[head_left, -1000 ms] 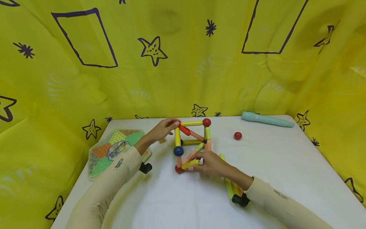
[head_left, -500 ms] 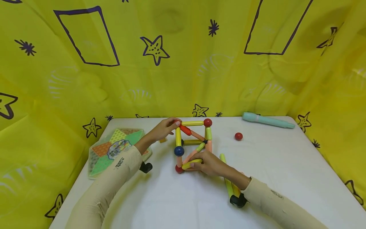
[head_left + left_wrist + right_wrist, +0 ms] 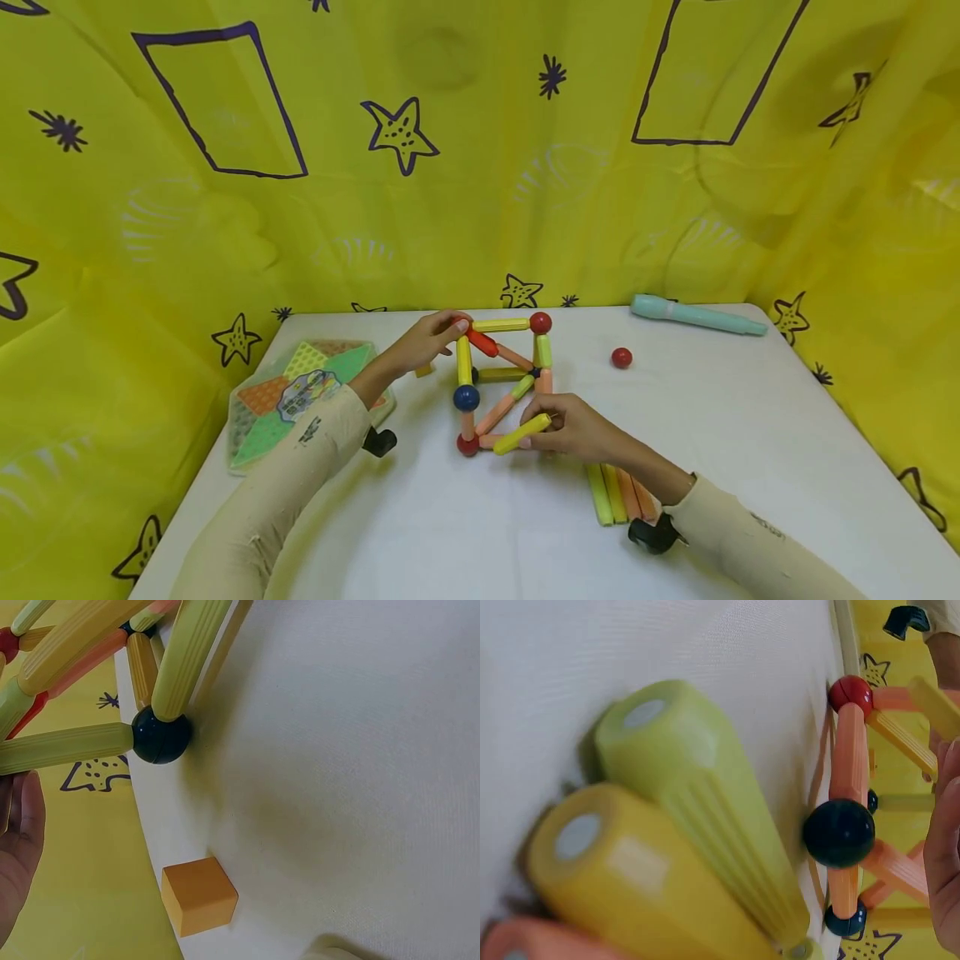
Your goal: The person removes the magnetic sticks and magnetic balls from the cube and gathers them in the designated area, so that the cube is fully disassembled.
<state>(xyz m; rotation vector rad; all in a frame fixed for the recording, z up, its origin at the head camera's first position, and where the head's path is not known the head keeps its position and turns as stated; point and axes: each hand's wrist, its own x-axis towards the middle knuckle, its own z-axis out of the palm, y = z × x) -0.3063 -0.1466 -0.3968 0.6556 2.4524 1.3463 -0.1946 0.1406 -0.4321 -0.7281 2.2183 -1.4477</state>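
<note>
In the head view, a cube-like frame of magnetic sticks and balls (image 3: 465, 362) stands on the white table. My left hand (image 3: 427, 342) holds its top left corner, with fingers around the red ball (image 3: 462, 322). Yellow, orange and red sticks join the frame, with a blue ball (image 3: 466, 397) at the near left corner. Between thumb and fingers of my right hand (image 3: 573, 427) is a yellow magnetic stick (image 3: 519, 436), tilted, its near end free. It is close to the bottom front orange stick and apart from the bottom red ball (image 3: 467, 445).
Several loose sticks (image 3: 617, 496) lie side by side under the right forearm. A loose red ball (image 3: 622, 357) and a mint-green tube (image 3: 697, 316) lie at the back right. An orange block (image 3: 199, 896) sits left of the frame. A clear case (image 3: 240, 433) with coloured panels is at the left.
My right hand has drawn the yellow stick right, away from the bottom red ball, and turned it so it slants. The left hand stays at the top corner.
</note>
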